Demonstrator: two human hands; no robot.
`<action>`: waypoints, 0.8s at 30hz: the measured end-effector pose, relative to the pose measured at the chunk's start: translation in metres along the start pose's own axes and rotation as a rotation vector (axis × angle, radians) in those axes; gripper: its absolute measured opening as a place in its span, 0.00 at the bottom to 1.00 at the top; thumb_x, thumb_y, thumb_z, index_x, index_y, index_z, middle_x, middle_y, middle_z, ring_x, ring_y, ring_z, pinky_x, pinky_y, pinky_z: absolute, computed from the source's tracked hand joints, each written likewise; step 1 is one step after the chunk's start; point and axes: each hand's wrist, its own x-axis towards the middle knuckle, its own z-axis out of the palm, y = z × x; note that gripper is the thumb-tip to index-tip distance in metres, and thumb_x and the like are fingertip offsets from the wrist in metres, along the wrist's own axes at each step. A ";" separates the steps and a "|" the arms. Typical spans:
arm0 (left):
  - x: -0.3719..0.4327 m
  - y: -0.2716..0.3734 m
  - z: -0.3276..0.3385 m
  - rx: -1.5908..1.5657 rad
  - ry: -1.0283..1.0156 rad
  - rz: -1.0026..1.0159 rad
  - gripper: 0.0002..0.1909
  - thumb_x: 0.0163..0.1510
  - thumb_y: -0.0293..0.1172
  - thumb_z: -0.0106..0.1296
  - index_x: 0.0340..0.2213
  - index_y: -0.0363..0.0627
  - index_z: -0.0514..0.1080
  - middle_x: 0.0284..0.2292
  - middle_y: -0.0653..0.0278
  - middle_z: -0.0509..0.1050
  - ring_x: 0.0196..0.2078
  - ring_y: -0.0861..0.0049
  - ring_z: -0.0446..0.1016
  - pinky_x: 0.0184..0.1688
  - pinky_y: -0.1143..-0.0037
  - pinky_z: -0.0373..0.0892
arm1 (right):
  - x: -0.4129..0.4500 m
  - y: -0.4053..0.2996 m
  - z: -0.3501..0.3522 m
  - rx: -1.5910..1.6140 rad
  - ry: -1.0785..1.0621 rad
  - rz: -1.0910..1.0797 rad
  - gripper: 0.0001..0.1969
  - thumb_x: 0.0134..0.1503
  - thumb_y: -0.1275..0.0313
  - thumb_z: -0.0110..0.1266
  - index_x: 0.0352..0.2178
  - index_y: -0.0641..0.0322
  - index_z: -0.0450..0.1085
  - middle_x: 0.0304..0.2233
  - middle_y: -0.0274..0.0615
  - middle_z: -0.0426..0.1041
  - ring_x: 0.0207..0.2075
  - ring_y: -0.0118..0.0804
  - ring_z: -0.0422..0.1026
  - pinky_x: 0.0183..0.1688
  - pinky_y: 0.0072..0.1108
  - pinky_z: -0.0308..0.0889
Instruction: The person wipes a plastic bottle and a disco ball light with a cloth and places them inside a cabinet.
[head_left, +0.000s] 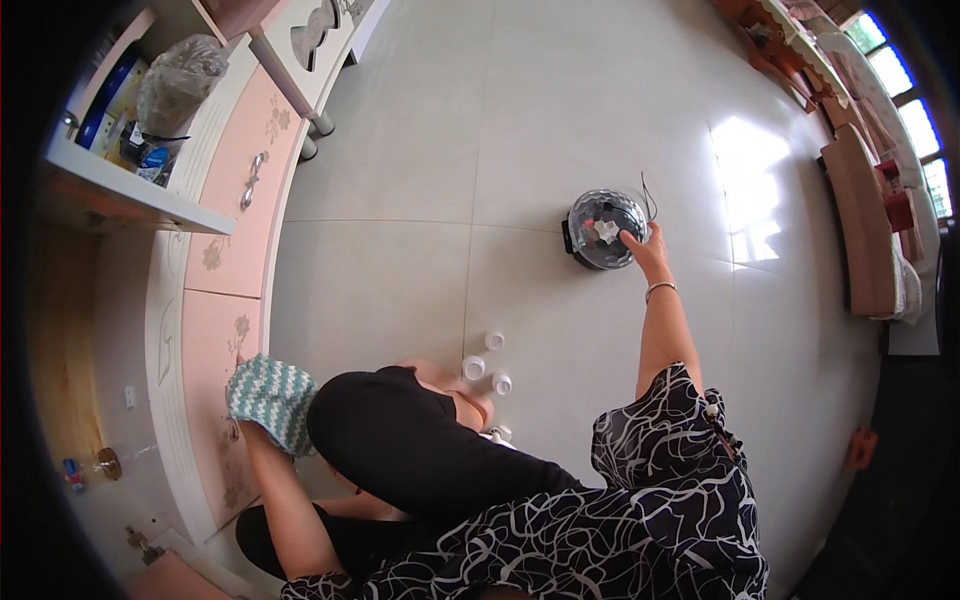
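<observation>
On the tiled floor stands a round lamp with a clear faceted dome and a black base (606, 229), a thin cord loop at its far right side. My right hand (648, 250), with a bracelet at the wrist, rests on the dome's right edge, thumb on top and fingers round the side. My left hand (244, 375) is mostly hidden behind a green-and-white patterned cloth (274, 401), which it holds against the pink cabinet front at the left. Several small white round pieces (473, 367) lie on the floor near my foot.
A pink and white cabinet (232, 202) with an open drawer (142, 187) runs along the left; the drawer holds a plastic bag (182, 82) and boxes. At the far right stand a cushioned seat (862, 225) and windows. An orange object (862, 448) is at the lower right.
</observation>
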 end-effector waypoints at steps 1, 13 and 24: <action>0.003 -0.002 -0.002 -0.013 0.008 -0.009 0.16 0.52 0.45 0.38 0.22 0.48 0.67 0.20 0.68 0.68 0.25 0.75 0.67 0.34 0.76 0.64 | 0.003 -0.002 0.003 0.000 -0.010 -0.004 0.43 0.33 0.52 0.58 0.50 0.59 0.51 0.48 0.51 0.57 0.51 0.46 0.54 0.51 0.28 0.53; 0.045 -0.049 0.013 0.261 0.262 0.162 0.14 0.51 0.41 0.42 0.28 0.43 0.70 0.28 0.65 0.72 0.30 0.76 0.71 0.35 0.76 0.67 | 0.007 -0.025 0.019 -0.303 -0.088 -0.048 0.40 0.39 0.44 0.48 0.48 0.60 0.51 0.40 0.58 0.63 0.43 0.52 0.63 0.44 0.33 0.59; 0.061 -0.055 0.016 -0.088 -0.013 -0.198 0.17 0.53 0.44 0.37 0.21 0.47 0.67 0.22 0.66 0.71 0.26 0.77 0.70 0.31 0.76 0.68 | -0.070 -0.057 0.077 -0.033 -0.088 -0.203 0.23 0.45 0.61 0.51 0.37 0.66 0.53 0.36 0.54 0.65 0.38 0.53 0.65 0.37 0.33 0.62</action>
